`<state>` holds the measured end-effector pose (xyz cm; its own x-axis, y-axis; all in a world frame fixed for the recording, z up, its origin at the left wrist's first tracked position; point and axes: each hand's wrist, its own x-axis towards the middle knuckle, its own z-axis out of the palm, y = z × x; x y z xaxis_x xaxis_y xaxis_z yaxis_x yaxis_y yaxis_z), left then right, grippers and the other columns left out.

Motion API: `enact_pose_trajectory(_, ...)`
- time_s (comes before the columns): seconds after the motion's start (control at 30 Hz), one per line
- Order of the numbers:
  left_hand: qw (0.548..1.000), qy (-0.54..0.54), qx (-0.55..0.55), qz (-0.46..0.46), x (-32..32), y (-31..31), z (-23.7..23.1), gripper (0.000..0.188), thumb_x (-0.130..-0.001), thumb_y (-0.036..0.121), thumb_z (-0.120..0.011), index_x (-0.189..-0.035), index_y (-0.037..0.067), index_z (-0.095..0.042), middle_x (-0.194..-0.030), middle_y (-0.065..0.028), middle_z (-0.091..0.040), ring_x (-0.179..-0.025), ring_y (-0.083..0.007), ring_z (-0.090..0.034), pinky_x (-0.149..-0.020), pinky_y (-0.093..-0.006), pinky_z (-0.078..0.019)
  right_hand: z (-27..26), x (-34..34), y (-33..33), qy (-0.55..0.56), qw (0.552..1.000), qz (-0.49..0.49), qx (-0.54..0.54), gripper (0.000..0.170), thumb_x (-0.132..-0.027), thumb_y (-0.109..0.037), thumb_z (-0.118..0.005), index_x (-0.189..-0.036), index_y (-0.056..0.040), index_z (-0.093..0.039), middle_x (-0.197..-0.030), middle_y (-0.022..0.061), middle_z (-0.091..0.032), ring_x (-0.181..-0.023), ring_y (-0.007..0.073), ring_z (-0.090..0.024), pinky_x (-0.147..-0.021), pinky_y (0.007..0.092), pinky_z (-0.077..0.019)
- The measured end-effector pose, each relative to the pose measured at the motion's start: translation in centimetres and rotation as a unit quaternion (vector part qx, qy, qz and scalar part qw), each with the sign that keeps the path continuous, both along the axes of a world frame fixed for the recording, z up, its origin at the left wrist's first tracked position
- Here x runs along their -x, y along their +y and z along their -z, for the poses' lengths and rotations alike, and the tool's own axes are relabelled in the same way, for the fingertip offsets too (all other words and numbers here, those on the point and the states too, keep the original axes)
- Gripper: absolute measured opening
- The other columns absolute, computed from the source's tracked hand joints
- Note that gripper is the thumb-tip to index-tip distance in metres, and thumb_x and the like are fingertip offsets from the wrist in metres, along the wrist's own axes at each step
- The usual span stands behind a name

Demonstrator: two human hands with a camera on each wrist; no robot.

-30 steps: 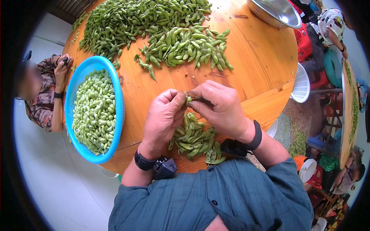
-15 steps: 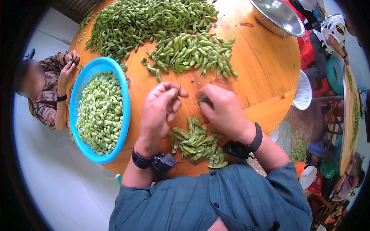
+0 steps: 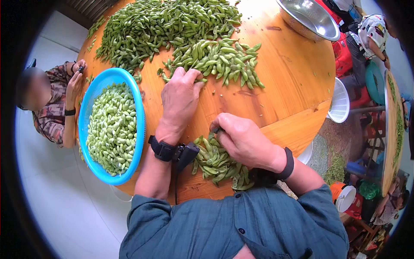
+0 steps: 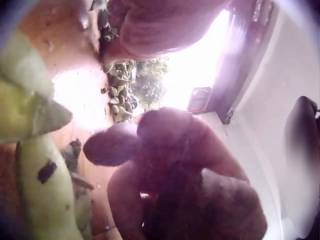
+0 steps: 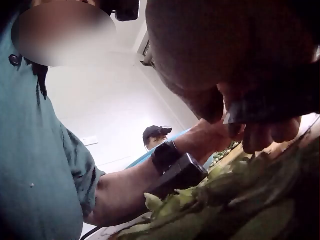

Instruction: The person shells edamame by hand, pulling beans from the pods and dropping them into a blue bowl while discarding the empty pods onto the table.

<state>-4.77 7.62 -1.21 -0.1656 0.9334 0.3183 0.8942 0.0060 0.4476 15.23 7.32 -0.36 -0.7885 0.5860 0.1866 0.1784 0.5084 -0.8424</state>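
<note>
My left hand [image 3: 179,97] reaches to the near left edge of a smaller pile of green soybean pods [image 3: 224,58]. Its thumb and fingertips pinch a green pod [image 3: 202,80] there. Closer to my body, my right hand [image 3: 243,140] is held with curled fingers above a heap of flat, opened pods [image 3: 213,162]. A small dark object [image 5: 275,97] sits in its grip; I cannot tell what it is. In the left wrist view the left hand [image 4: 165,27] is at the top, the right hand [image 4: 185,175] below.
A blue basket [image 3: 140,116] full of shelled green beans stands left on the round wooden table [image 3: 293,86]. A large mound of pods [image 3: 159,30] lies at the back, a metal colander [image 3: 310,21] back right. A person [image 3: 51,103] sits left; a white basket [image 3: 339,101] is beyond the table.
My hands, first together over the opened pods, have parted. The left has moved forward to the smaller pile and taken hold of a pod; the right has drawn back toward my body.
</note>
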Motion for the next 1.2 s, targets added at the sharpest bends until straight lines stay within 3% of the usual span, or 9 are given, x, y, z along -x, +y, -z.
enact_pose_trajectory(0.23, 0.957, -0.291, 0.001, 0.009, 0.1, -1.3, -0.4, 0.014, -0.092, 0.016, -0.066, -0.096, 0.002, -0.065, -0.081, -0.0039, -0.059, -0.069, -0.0152, -0.055, -0.062, -0.0292, -0.0446, -0.2, -0.6, 1.1, 0.040, 0.993, 0.113, 0.011, 0.013, -0.086, 0.002, -0.059, -0.098, 0.0010, -0.065, -0.079, 0.0148, -0.067, -0.072, 0.0257, -0.068, -0.066, 0.0338, -0.0532)
enact_pose_trajectory(0.27, 0.896, -0.439, 0.066, -0.003, 0.0, -1.8, -0.9, 0.015, -0.095, 0.018, -0.063, -0.096, 0.003, -0.064, -0.081, -0.0014, -0.060, -0.067, -0.0097, -0.052, -0.059, -0.0250, -0.0418, -0.6, -0.4, 1.2, 0.062, 0.988, 0.136, 0.041, 0.009, -0.086, -0.002, -0.058, -0.092, 0.0014, -0.063, -0.079, 0.0212, -0.065, -0.075, 0.0371, -0.066, -0.068, 0.0436, -0.0526)
enact_pose_trajectory(0.33, 0.763, -0.629, 0.147, 0.001, -0.5, -2.9, -1.4, 0.015, -0.100, 0.019, -0.058, -0.103, 0.005, -0.062, -0.082, 0.0023, -0.062, -0.060, 0.0006, -0.045, -0.051, -0.0158, -0.0335, -1.0, -0.4, 1.6, 0.061, 0.985, 0.153, 0.044, 0.009, -0.086, -0.002, -0.059, -0.093, 0.0016, -0.063, -0.080, 0.0210, -0.066, -0.075, 0.0370, -0.066, -0.068, 0.0433, -0.0526)
enact_pose_trajectory(0.47, 0.709, -0.688, 0.156, 0.002, -2.2, -4.9, -1.5, 0.013, -0.100, 0.016, -0.058, -0.104, 0.004, -0.060, -0.084, 0.0008, -0.063, -0.062, -0.0007, -0.047, -0.052, -0.0158, -0.0348, -0.9, -0.2, 1.8, 0.060, 0.983, 0.171, 0.020, 0.012, -0.087, -0.001, -0.059, -0.098, 0.0019, -0.065, -0.081, 0.0176, -0.067, -0.074, 0.0282, -0.068, -0.066, 0.0368, -0.0529)
enact_pose_trajectory(0.63, 0.764, -0.635, 0.116, -0.016, -4.2, -6.1, -2.1, 0.011, -0.099, 0.014, -0.059, -0.103, 0.004, -0.060, -0.085, 0.0000, -0.064, -0.075, -0.0040, -0.055, -0.065, -0.0179, -0.0418, -1.1, -0.1, 1.4, 0.046, 0.987, 0.157, 0.012, 0.015, -0.089, 0.000, -0.059, -0.103, 0.0020, -0.066, -0.080, 0.0150, -0.069, -0.072, 0.0209, -0.069, -0.064, 0.0313, -0.0529)
enact_pose_trajectory(0.93, 0.791, -0.606, 0.068, -0.036, -5.8, -6.7, -2.2, 0.010, -0.099, 0.012, -0.059, -0.097, 0.002, -0.057, -0.087, -0.0006, -0.063, -0.077, -0.0071, -0.056, -0.068, -0.0212, -0.0455, -1.0, 0.2, 1.0, 0.044, 0.985, 0.162, -0.028, 0.012, -0.087, -0.004, -0.057, -0.096, 0.0014, -0.062, -0.080, 0.0201, -0.065, -0.076, 0.0381, -0.065, -0.067, 0.0449, -0.0524)
enact_pose_trajectory(1.03, 0.840, -0.542, 0.003, -0.031, -6.6, -6.9, -1.8, 0.008, -0.097, 0.008, -0.061, -0.096, 0.000, -0.057, -0.084, -0.0023, -0.062, -0.073, -0.0086, -0.057, -0.064, -0.0237, -0.0464, -0.7, 0.4, 0.9, 0.038, 0.984, 0.161, -0.072, 0.011, -0.087, -0.004, -0.056, -0.096, 0.0006, -0.059, -0.080, 0.0211, -0.064, -0.076, 0.0387, -0.065, -0.067, 0.0462, -0.0520)
enact_pose_trajectory(1.1, 0.938, -0.344, -0.040, -0.017, -7.1, -7.4, -1.7, 0.008, -0.094, 0.004, -0.064, -0.095, -0.001, -0.057, -0.081, -0.0056, -0.061, -0.070, -0.0097, -0.056, -0.060, -0.0256, -0.0462, -0.7, 0.5, 0.7, 0.007, 0.981, 0.166, -0.099, 0.008, -0.088, -0.005, -0.056, -0.094, -0.0002, -0.057, -0.078, 0.0220, -0.063, -0.075, 0.0393, -0.065, -0.066, 0.0472, -0.0517)
enact_pose_trajectory(1.2, 0.945, -0.315, -0.087, 0.011, -7.0, -7.2, -1.1, 0.009, -0.093, 0.004, -0.065, -0.095, -0.001, -0.057, -0.077, -0.0061, -0.060, -0.065, -0.0115, -0.055, -0.058, -0.0263, -0.0457, -0.6, 0.4, 0.7, 0.020, 0.984, 0.151, -0.094, 0.006, -0.088, -0.005, -0.056, -0.092, -0.0003, -0.055, -0.076, 0.0221, -0.062, -0.072, 0.0402, -0.064, -0.063, 0.0485, -0.0511)
